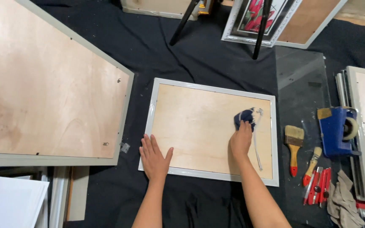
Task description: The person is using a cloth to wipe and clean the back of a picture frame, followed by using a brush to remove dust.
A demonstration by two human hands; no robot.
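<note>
Both hands (155, 158) down: frame (210, 133), cloth (245, 117).

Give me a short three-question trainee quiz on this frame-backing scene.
1. True or false: the left hand lies flat on the lower left corner of the white picture frame.
2. What does the right hand press on the plywood backing board? A) a paintbrush B) a dark blue cloth C) a tape dispenser
3. Which tool lies nearest the frame's right edge on the black cloth?

Key
1. True.
2. B, the dark blue cloth.
3. The wide paintbrush with the red-tipped handle; the blue tape dispenser sits farther right.
</note>
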